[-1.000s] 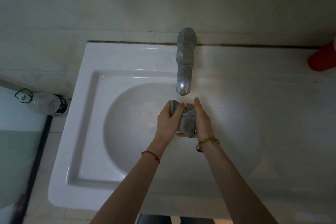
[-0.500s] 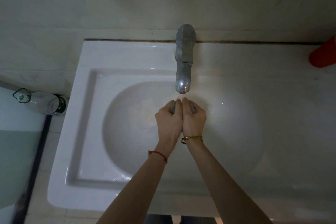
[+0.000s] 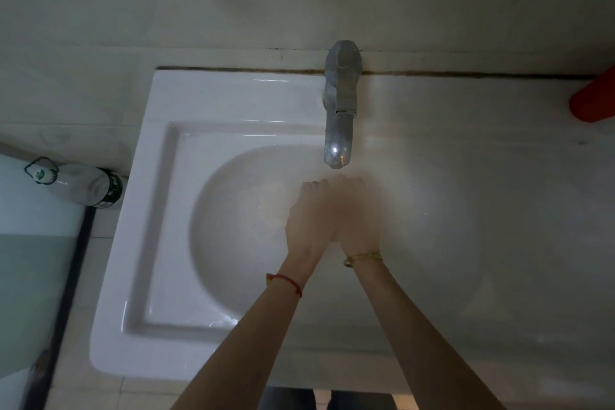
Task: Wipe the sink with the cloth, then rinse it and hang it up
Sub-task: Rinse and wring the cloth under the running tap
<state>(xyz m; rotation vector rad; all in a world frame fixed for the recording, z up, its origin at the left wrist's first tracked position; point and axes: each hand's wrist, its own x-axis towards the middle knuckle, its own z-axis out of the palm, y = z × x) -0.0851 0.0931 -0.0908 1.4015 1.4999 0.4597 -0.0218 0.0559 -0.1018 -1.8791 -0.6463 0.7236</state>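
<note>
Two hands press together, blurred, over the white sink [image 3: 159, 210] basin just below the metal faucet [image 3: 339, 110] spout: left hand [image 3: 311, 216] beside right hand [image 3: 359, 216], both curled closed. The cloth is hidden between them; whether they grip it cannot be told. A plastic bottle [image 3: 80, 183] lies left of the sink.

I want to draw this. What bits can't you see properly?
- Cloth: head view, hidden inside the left hand and right hand, both blurred.
- Red object: cut off by the right edge.
- Water from the tap: too faint to tell.
</note>
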